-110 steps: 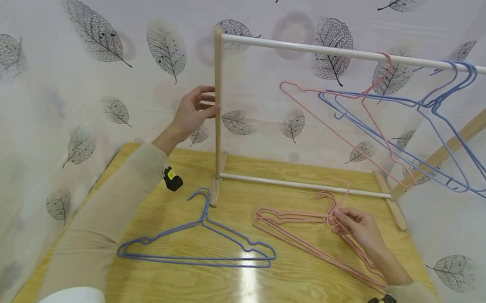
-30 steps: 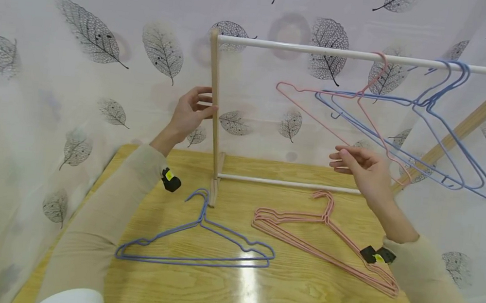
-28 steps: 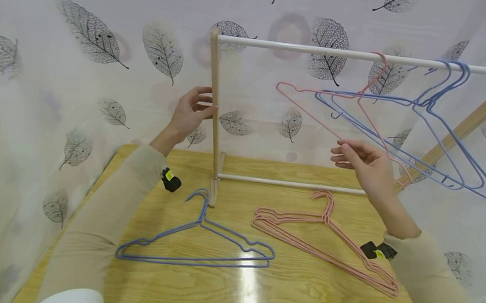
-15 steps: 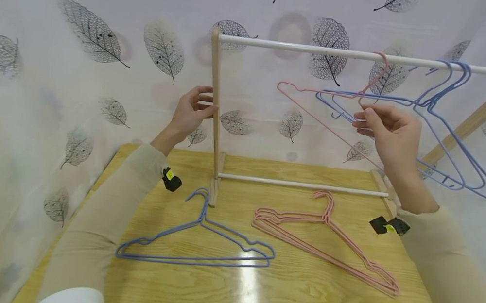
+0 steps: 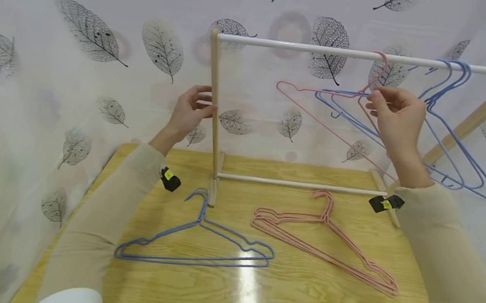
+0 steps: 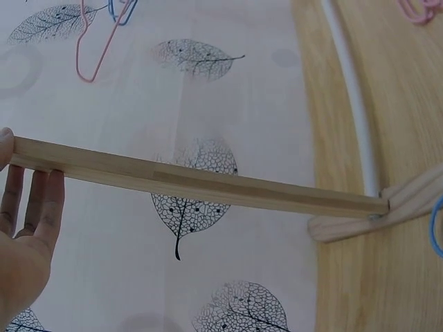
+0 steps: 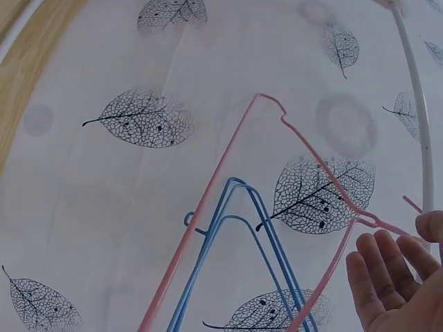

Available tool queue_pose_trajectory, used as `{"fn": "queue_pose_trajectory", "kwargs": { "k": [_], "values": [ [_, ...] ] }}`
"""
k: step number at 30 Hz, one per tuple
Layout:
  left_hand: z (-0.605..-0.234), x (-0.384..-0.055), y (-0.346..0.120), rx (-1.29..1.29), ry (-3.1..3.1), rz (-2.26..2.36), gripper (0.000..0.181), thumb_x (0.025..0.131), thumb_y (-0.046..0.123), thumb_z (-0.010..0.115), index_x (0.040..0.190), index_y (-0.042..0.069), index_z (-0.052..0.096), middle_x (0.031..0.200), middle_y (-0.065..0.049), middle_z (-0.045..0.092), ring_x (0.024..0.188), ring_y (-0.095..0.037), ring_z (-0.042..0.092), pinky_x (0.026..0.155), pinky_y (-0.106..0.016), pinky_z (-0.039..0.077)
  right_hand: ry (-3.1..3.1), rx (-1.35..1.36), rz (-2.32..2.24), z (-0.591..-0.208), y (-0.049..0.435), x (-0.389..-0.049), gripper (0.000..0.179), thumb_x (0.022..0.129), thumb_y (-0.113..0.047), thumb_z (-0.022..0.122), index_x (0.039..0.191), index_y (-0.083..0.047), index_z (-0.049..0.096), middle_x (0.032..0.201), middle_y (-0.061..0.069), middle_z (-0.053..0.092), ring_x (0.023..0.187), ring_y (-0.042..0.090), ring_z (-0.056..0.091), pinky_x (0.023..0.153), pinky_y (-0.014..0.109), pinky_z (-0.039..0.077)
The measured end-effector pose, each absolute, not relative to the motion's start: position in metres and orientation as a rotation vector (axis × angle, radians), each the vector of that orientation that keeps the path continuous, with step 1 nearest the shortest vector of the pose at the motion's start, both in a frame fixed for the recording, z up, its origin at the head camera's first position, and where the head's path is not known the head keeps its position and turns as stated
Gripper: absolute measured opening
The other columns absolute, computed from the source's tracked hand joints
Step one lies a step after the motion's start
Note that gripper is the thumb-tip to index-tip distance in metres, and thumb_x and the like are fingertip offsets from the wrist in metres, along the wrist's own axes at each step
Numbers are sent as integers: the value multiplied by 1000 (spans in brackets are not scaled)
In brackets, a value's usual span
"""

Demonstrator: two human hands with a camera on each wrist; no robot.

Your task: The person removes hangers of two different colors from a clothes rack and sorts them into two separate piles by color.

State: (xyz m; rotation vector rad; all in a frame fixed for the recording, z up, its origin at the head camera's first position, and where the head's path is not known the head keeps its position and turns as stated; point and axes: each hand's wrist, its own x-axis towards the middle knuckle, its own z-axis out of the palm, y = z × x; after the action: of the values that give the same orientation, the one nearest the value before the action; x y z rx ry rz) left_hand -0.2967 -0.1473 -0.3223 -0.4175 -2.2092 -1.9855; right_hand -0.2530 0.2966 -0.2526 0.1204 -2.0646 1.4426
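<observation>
At the left upright of a clothes rack (image 5: 217, 71), my left hand (image 5: 188, 112) holds the wooden post (image 6: 201, 181) between thumb and fingers. My right hand (image 5: 400, 119) is raised beside the neck of a pink clothes hanger (image 5: 317, 114) that hangs from the white top rail (image 5: 297, 47). In the right wrist view the hanger's neck passes between the thumb and fingers (image 7: 391, 266), which are loosely extended; firm contact does not show. Several blue hangers (image 5: 452, 127) hang just to the right, partly behind the hand.
Pink hangers (image 5: 304, 245) lie stacked on the wooden table (image 5: 176, 291) at the right. Blue hangers (image 5: 193, 259) lie to the left, near the rack's foot. A low white bar (image 5: 284, 182) joins the rack's feet. Leaf-patterned sheeting (image 5: 69, 174) covers the walls.
My right hand has let go of the pink hangers on the table and risen along the hanging pink hanger to its neck. My left hand stays on the post.
</observation>
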Motion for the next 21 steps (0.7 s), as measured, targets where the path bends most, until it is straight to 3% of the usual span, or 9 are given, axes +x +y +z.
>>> {"fn": "queue_pose_trajectory", "kwargs": {
  "k": [8,21],
  "values": [
    [-323,-297,-149,-434,-2197,-2006,47,101,1,67,146,6,56,110,6,65,93,-6,69,88,-19,66,-2057,118,1534,-260,298,-271,25,99,-17,74,116,2,77,81,-21,75,71,-3,72,69,8,62],
    [-322,-296,-148,-419,-2189,-1999,45,101,2,68,145,7,59,109,6,66,91,-8,70,84,-19,67,-2129,172,1690,-263,293,-278,19,101,-23,72,112,-8,78,83,-16,78,74,1,76,73,12,65]
  ]
}}
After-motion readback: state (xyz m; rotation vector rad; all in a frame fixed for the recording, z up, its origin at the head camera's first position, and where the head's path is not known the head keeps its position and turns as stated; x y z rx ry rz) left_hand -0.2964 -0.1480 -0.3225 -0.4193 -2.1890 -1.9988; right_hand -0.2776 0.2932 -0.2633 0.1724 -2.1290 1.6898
